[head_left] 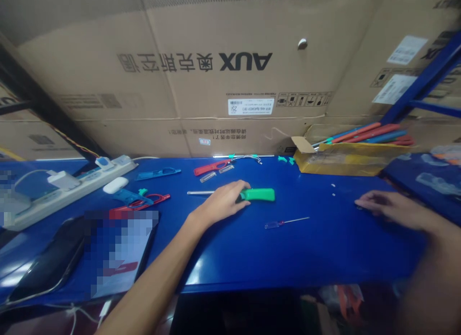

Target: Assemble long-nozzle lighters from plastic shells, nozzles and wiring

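Observation:
My left hand is closed around a green stick lighter, which lies on the blue table. Its thin metal tube points left and its green handle shows to the right of my fingers. Over on the right, the fingers of my right hand are pressed together near the tabletop. Something small and dark shows under them, too small to name. Between my hands lies a small screwdriver with a clear handle. A red lighter shell and clear plastic pieces rest beyond my left hand.
A cardboard box of colourful lighters stands at the back right. Blue shell pieces, a white power strip and a black-edged device with a blurred screen occupy the left. Large cartons form the back wall.

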Motion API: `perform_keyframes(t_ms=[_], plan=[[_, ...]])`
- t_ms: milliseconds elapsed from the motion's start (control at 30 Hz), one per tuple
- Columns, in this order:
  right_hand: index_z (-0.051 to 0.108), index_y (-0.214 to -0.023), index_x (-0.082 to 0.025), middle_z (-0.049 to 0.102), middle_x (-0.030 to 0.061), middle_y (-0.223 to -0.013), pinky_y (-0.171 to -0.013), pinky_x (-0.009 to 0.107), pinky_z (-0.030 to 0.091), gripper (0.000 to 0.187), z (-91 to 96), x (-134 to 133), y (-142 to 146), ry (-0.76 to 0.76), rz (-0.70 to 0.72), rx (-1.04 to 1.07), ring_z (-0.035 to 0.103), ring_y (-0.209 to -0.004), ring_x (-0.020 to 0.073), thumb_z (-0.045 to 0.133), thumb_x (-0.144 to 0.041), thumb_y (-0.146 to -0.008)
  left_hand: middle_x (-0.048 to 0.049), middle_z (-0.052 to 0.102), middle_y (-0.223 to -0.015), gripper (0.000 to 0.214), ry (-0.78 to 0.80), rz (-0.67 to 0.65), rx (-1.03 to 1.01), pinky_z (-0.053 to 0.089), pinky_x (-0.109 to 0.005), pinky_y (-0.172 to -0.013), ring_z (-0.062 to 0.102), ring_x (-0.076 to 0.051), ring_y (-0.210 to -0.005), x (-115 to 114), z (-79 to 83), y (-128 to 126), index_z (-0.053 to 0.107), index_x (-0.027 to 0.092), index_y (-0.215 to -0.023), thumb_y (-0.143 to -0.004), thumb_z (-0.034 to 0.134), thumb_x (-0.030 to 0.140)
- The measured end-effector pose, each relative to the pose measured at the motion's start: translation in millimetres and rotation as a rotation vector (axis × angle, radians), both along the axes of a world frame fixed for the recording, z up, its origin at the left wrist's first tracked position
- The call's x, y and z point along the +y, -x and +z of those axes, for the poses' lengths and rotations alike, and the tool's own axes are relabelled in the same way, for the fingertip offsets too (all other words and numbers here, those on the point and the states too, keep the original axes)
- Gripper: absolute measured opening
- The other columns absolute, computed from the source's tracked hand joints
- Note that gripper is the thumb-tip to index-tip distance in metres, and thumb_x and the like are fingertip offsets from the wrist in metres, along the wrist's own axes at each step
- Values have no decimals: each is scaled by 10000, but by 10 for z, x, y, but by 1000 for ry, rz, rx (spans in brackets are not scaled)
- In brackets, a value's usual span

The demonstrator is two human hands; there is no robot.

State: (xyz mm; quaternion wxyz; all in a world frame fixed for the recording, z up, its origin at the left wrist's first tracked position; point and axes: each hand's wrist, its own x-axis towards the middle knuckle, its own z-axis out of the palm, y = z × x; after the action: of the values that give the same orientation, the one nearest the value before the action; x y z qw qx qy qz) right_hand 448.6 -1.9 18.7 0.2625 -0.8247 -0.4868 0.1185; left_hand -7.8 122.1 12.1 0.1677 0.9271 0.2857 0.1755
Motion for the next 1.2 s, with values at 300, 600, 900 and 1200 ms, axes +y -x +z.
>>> perform_keyframes(t_ms=[300,600,900,1200], plan=[[761,-791,-265,763,98,-1030,-855,468,509,487,-350,-413,172,-211,-163,26,677,-976,358,620,-671,-561,27,639,-862,233,-5,49,41,315,-276,-589,623,-194,-698,-14,-16,-53,417,258,-1034,-975,610,374],[745,-803,-294,742,99,-1074,-825,489,491,388,-387,-420,163,-174,-58,-36,671,-921,344,649,-642,-660,23,624,-881,517,70,44,20,327,-282,-599,579,-187,-704,-36,-28,-92,395,248,-945,-866,589,721],[643,-793,-272,706,151,-1117,-892,473,495,224,-335,-435,253,-327,-52,49,662,-951,324,621,-484,-727,13,628,-884,535,88,54,26,329,-283,-581,579,-185,-682,-40,-7,-80,409,247,-966,-848,603,732],[648,-835,-230,673,40,-724,-629,311,475,305,115,-61,1290,-475,244,-9,591,-628,190,616,-533,-822,-20,654,-1047,371,17,57,-7,427,-309,-664,647,-218,-848,-90,26,-135,468,249,-1126,-931,627,521]])
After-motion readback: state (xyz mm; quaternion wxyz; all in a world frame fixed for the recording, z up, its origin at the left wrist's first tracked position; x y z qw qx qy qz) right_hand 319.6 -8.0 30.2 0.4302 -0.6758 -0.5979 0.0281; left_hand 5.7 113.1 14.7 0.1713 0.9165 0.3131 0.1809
